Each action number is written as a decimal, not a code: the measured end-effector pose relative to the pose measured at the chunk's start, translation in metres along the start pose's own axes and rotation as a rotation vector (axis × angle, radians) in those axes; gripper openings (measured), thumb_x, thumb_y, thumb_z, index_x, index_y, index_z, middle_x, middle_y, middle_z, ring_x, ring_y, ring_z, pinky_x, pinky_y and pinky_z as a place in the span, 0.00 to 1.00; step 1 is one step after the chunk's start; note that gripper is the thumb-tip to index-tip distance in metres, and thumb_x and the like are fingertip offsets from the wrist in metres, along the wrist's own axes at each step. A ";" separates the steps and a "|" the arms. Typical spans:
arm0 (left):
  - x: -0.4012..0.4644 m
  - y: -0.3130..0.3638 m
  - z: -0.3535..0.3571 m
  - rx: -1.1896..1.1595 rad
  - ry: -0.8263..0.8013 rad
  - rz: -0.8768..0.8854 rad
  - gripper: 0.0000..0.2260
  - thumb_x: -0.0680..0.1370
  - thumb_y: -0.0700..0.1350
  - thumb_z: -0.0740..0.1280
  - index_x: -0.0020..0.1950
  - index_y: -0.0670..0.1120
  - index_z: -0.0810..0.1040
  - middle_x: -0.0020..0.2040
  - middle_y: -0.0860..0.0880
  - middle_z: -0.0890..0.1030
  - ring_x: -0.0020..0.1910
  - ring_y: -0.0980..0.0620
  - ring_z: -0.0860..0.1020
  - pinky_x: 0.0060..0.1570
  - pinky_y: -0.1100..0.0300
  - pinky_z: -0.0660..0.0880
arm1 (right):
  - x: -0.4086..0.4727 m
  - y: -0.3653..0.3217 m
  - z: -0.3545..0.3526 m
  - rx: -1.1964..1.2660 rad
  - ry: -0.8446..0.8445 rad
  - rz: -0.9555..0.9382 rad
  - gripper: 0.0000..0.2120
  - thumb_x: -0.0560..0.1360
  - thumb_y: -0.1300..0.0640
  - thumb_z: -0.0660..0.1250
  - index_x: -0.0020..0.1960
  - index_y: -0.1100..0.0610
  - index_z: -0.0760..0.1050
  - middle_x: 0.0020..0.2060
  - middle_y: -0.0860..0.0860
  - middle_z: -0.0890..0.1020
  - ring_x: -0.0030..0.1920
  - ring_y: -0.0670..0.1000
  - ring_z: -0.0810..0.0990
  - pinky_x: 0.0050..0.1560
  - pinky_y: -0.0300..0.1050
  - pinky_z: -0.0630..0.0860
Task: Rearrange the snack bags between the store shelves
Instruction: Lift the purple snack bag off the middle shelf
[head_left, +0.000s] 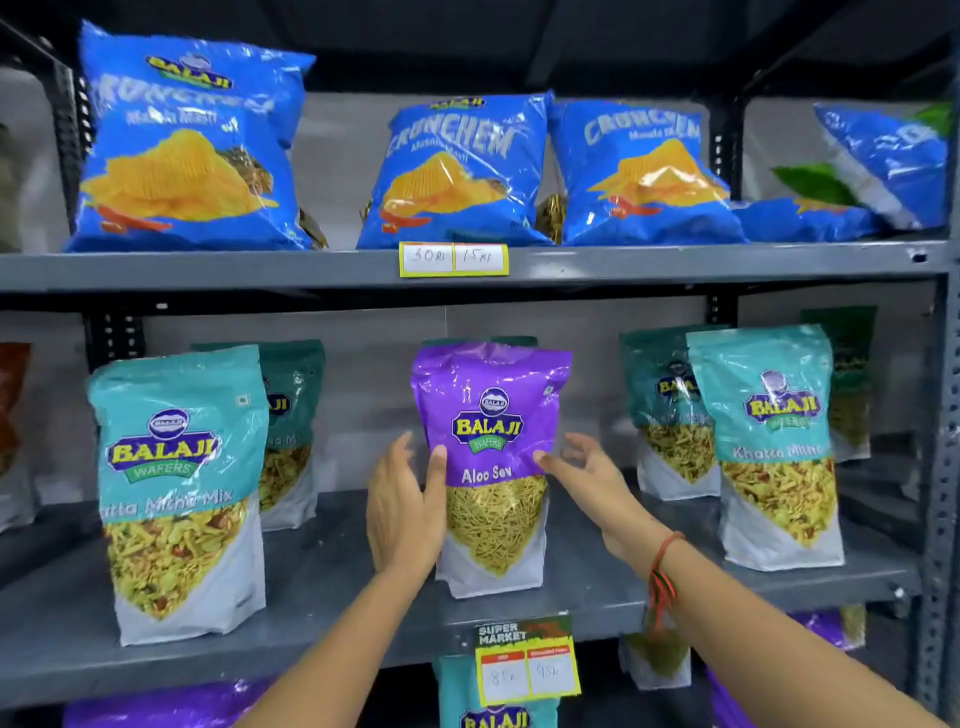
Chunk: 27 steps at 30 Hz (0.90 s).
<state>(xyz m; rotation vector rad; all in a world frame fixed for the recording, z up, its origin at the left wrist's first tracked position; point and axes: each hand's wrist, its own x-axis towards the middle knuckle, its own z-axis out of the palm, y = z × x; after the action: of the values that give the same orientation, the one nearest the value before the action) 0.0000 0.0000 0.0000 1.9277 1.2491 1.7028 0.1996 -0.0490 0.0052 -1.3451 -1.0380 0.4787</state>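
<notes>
The purple Aloo Sev bag (491, 467) stands upright near the front edge of the middle shelf (322, 582), between a teal mix bag (179, 488) to its left and another teal bag (774, 447) well to its right. The left hand (402, 514) lies against the bag's left edge, thumb on the front face, fingers (400, 457) spread and not clamped. The right hand (587, 478) is just beside the right edge, fingers apart, thumb tip at or near the film; contact cannot be confirmed. Judged step: seating or taking up this bag. Recommended practice: press both sides evenly at mid-height, keep the base flat on the shelf, and face the label squarely forward. Risk: the glossy pouch may tip toward the shelf lip above the price tag (527, 660).
</notes>
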 end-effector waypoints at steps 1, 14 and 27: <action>0.000 -0.004 0.003 -0.002 0.014 0.007 0.20 0.78 0.59 0.59 0.63 0.48 0.73 0.58 0.47 0.81 0.59 0.44 0.77 0.56 0.50 0.72 | 0.003 0.004 0.004 0.009 -0.006 -0.012 0.23 0.73 0.48 0.73 0.63 0.56 0.76 0.59 0.52 0.81 0.61 0.53 0.79 0.55 0.42 0.71; 0.009 -0.018 0.012 -0.071 0.111 -0.031 0.14 0.79 0.53 0.62 0.39 0.45 0.75 0.36 0.47 0.81 0.39 0.41 0.78 0.38 0.55 0.66 | 0.012 0.006 0.020 -0.003 0.110 -0.152 0.08 0.71 0.56 0.75 0.36 0.58 0.84 0.39 0.62 0.87 0.38 0.48 0.79 0.49 0.51 0.79; -0.048 -0.015 -0.090 -0.127 0.301 0.048 0.11 0.79 0.49 0.63 0.40 0.46 0.74 0.36 0.51 0.78 0.37 0.49 0.75 0.38 0.55 0.68 | -0.084 -0.019 0.062 0.098 0.052 -0.250 0.15 0.68 0.47 0.72 0.37 0.60 0.81 0.31 0.53 0.80 0.36 0.47 0.73 0.43 0.47 0.71</action>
<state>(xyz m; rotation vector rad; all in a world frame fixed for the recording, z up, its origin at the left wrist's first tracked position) -0.0845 -0.0555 -0.0183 1.6876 1.1649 2.1028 0.1016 -0.0860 -0.0109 -1.1171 -1.1078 0.3019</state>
